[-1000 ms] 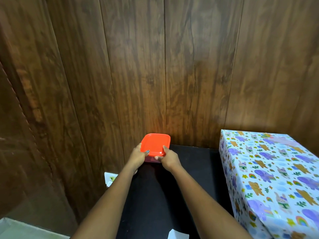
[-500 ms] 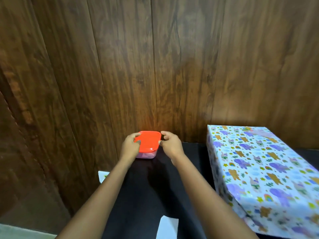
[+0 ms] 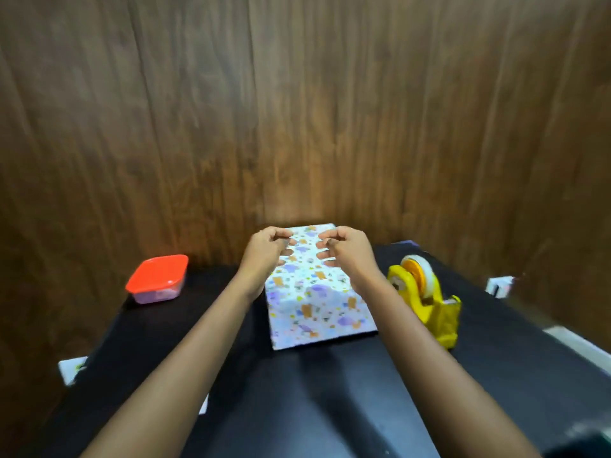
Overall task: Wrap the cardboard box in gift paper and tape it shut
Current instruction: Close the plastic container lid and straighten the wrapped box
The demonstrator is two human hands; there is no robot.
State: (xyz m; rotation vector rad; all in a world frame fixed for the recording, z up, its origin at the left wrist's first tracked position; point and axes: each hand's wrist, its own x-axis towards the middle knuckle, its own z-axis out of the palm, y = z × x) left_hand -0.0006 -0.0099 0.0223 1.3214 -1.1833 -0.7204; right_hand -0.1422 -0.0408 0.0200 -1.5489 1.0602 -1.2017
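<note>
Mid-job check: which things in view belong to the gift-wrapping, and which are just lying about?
Belongs to the job:
- wrapped box on the black table
- yellow tape dispenser, right of the box
- left hand and right hand, over the box's far end, holding nothing visible

Lying about:
- red-lidded container, far left
- white scrap at the table's left edge

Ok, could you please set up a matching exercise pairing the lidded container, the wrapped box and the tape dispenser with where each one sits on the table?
Things:
1. red-lidded container
2. gift-wrapped box
3. yellow tape dispenser

Places:
A. on the person's right side of the black table
B. in the middle, between the other two
C. on the person's left, near the wooden wall

Pairs: 1-C, 2-B, 3-A.
</note>
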